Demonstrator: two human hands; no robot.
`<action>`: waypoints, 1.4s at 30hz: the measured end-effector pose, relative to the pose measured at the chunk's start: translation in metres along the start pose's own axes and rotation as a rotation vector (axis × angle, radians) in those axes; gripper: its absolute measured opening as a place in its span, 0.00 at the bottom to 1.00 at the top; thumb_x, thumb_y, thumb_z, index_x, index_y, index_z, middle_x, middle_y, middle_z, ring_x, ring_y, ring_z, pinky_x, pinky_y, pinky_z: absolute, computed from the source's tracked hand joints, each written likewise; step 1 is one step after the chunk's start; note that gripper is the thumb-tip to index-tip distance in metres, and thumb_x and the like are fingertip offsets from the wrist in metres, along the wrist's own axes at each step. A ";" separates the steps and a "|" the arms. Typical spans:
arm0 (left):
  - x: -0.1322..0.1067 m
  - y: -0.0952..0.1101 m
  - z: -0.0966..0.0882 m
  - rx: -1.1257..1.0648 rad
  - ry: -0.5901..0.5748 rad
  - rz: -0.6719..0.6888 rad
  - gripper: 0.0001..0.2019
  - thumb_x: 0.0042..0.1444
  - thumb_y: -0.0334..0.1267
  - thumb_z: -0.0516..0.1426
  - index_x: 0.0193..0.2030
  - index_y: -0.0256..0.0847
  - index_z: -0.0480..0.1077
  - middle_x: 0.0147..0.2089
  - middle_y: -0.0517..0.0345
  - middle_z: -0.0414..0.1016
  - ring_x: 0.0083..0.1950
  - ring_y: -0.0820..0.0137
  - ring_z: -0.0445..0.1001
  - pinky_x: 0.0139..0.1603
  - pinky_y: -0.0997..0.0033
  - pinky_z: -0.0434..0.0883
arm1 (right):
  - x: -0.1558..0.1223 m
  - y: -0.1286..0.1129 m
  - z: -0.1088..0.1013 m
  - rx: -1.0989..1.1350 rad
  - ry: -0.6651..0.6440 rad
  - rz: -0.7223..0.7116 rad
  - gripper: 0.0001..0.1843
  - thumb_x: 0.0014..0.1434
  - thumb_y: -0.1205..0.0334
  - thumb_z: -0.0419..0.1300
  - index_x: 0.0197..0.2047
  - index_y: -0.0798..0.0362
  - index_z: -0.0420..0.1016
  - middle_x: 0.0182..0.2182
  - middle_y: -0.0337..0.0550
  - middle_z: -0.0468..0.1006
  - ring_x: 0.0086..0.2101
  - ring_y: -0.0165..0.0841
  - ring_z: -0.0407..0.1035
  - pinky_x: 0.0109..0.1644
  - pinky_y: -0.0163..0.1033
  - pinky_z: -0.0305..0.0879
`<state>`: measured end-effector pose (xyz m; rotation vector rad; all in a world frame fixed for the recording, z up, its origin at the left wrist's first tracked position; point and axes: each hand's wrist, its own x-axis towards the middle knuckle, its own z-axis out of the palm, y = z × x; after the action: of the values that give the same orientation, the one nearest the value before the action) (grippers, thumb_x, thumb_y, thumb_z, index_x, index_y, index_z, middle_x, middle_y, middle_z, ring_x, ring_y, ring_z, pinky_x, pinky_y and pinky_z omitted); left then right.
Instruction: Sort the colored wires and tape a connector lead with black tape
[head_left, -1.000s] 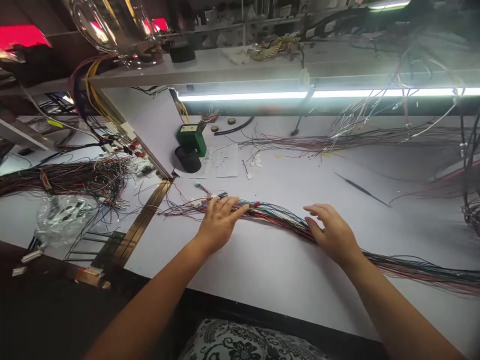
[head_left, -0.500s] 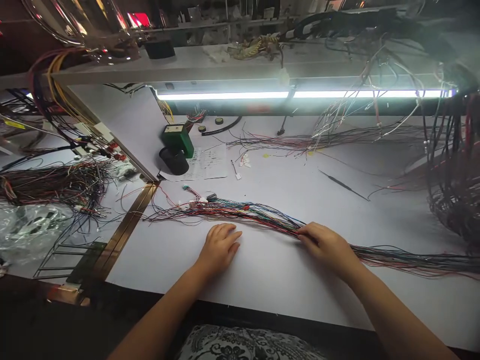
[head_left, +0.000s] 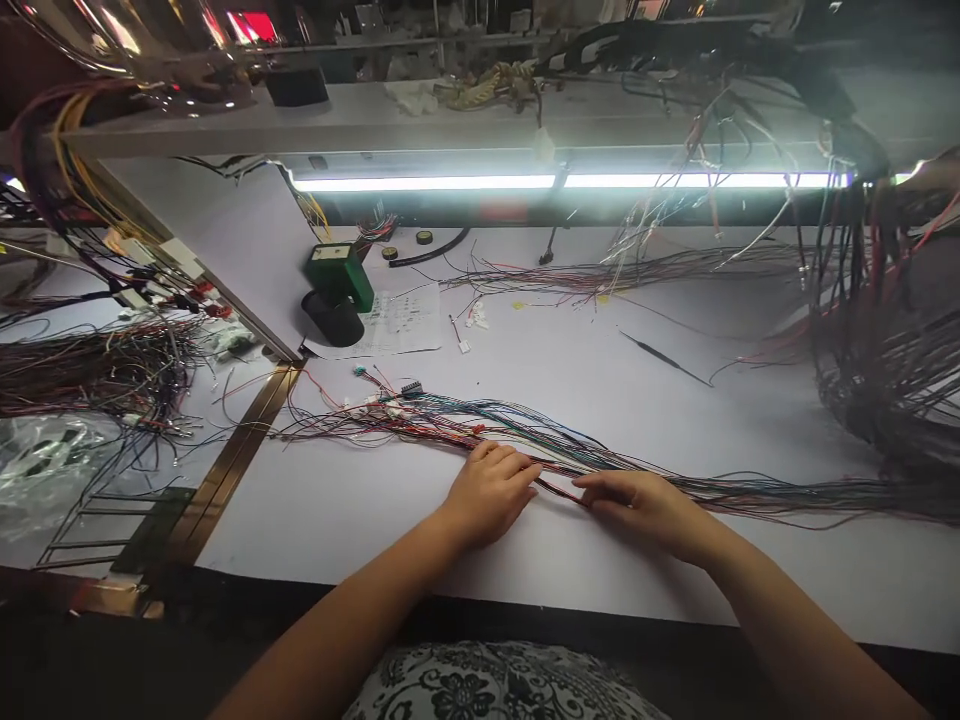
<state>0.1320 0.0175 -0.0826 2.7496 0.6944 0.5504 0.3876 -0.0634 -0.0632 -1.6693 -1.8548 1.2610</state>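
A long bundle of thin wires [head_left: 517, 415], mostly black, red and blue-green, lies across the white worktop. My left hand [head_left: 491, 492] is at the near edge of the bundle, its fingers curled over some red and black wires. Just to its right, my right hand [head_left: 649, 510] pinches the same few wires between thumb and fingers. A short stretch of them shows between the two hands, drawn slightly toward me from the rest. At the bundle's left end sit a dark multi-pin connector [head_left: 412, 388] and small white connectors, with a teal connector [head_left: 360, 371] beside them.
Behind the bundle lie a pointed tool [head_left: 664, 358], small white connectors [head_left: 477, 315] and a printed sheet [head_left: 409, 320]. A green box [head_left: 337, 275] and black cylinder [head_left: 332, 320] stand by the left partition. Dark wires [head_left: 862, 330] hang at the right. A lit tube [head_left: 427, 184] runs under the shelf.
My left hand has moved right from the bare worktop onto the wires and closed. My right hand has come slightly nearer me, parting a few red and black wires from the bundle.
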 end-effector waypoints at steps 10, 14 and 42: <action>-0.003 0.003 0.011 -0.107 0.171 -0.003 0.08 0.62 0.30 0.53 0.40 0.45 0.72 0.42 0.59 0.77 0.46 0.68 0.71 0.50 0.62 0.61 | -0.048 0.032 -0.018 -0.198 0.317 0.102 0.14 0.63 0.51 0.52 0.47 0.45 0.73 0.41 0.44 0.76 0.38 0.38 0.70 0.42 0.45 0.69; -0.005 0.007 0.005 -0.156 0.148 0.075 0.08 0.60 0.30 0.54 0.41 0.45 0.72 0.41 0.58 0.77 0.44 0.68 0.71 0.49 0.63 0.63 | -0.058 0.040 -0.011 -0.271 0.309 0.054 0.11 0.64 0.56 0.51 0.45 0.46 0.73 0.42 0.43 0.73 0.38 0.37 0.69 0.42 0.43 0.68; -0.034 -0.042 -0.020 0.133 0.156 -0.432 0.11 0.62 0.34 0.53 0.47 0.50 0.73 0.52 0.57 0.73 0.59 0.64 0.65 0.68 0.46 0.40 | 0.044 -0.106 0.049 -0.336 -0.056 -0.076 0.16 0.63 0.56 0.52 0.52 0.48 0.70 0.40 0.45 0.78 0.37 0.41 0.72 0.37 0.40 0.62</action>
<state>0.0789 0.0393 -0.0888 2.5686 1.3615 0.6390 0.2751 -0.0317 -0.0201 -1.7182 -2.2415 1.0184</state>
